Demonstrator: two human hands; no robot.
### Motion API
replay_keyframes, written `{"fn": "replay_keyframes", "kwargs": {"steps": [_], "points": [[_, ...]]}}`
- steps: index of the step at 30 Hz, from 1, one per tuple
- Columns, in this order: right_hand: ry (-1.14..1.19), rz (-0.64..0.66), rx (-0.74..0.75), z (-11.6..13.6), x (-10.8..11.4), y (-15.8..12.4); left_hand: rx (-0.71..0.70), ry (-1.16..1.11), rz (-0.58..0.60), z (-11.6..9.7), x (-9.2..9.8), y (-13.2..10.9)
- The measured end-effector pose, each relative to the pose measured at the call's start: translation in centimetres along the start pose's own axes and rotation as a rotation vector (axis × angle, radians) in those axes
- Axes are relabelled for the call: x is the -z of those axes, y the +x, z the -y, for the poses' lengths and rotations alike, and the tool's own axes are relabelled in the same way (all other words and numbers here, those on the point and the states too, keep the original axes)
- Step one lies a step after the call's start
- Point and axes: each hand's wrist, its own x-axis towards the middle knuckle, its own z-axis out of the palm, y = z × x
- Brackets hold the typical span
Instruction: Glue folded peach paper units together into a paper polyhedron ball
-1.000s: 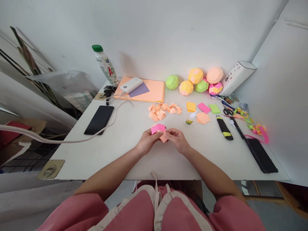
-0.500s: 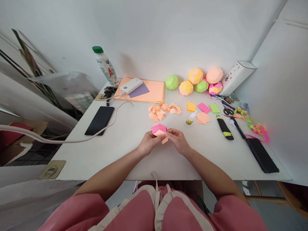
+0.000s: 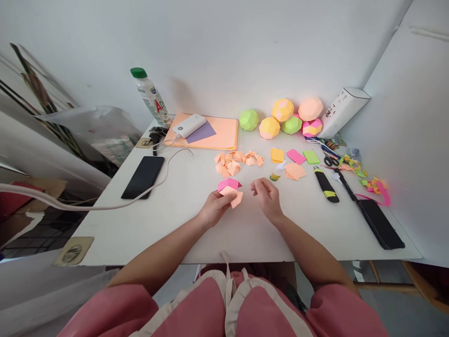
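My left hand (image 3: 214, 208) is closed on a folded paper piece (image 3: 229, 186), pink on top with peach flaps below, pinched under the thumb just above the table. To its right, apart from the paper, my right hand (image 3: 267, 197) hovers with its fingers curled in, and I see nothing in them. Behind the paper lie several folded peach paper units (image 3: 228, 164). A small glue bottle (image 3: 276, 174) with a white nozzle is close beyond my right hand, beside a stack of peach paper pieces (image 3: 295, 171).
Small stacks of orange paper (image 3: 277, 155), pink paper (image 3: 295, 157) and green paper (image 3: 311, 157) lie farther back. Several faceted paper balls (image 3: 269, 128) rest by the wall. On the right are a utility knife (image 3: 326, 185) and scissors (image 3: 331, 161); a phone (image 3: 143, 178) and white cable (image 3: 167, 171) lie left.
My right hand has let go of the folded paper and moved right, its fingers curling. My left hand keeps hold of the paper, which is turned slightly. The camera view has shifted a little.
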Motion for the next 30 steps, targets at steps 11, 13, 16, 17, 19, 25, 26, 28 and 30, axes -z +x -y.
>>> {"fn": "replay_keyframes", "kwargs": {"steps": [11,13,16,17,19,25,26,28,30], "points": [[-0.296,-0.296,-0.088,-4.7,4.6,5.2,-0.019,-0.065,-0.011,-0.8,0.2,0.1],[-0.279,-0.158,-0.029,-4.1,4.2,4.7,-0.029,-0.079,-0.018,-1.1,0.3,0.1],[-0.343,0.047,0.219,-2.4,3.1,3.3,-0.054,-0.1,-0.039,-1.5,0.5,0.2],[-0.371,0.102,0.292,-1.9,2.7,2.7,-0.061,-0.107,-0.048,-1.7,0.6,0.2],[-0.416,0.221,0.42,-1.1,2.0,1.7,-0.065,-0.116,-0.065,-1.8,0.6,0.2],[-0.546,0.353,0.554,-0.7,0.8,0.6,-0.095,-0.115,-0.1,-2.1,0.5,0.1],[-0.557,0.352,0.552,-0.8,0.8,0.6,-0.097,-0.111,-0.103,-2.1,0.5,0.1],[-0.572,0.349,0.558,-0.9,0.8,0.6,-0.096,-0.109,-0.108,-2.1,0.5,0.0],[-0.583,0.353,0.559,-0.9,0.9,0.6,-0.095,-0.11,-0.111,-2.1,0.6,0.0]]}}
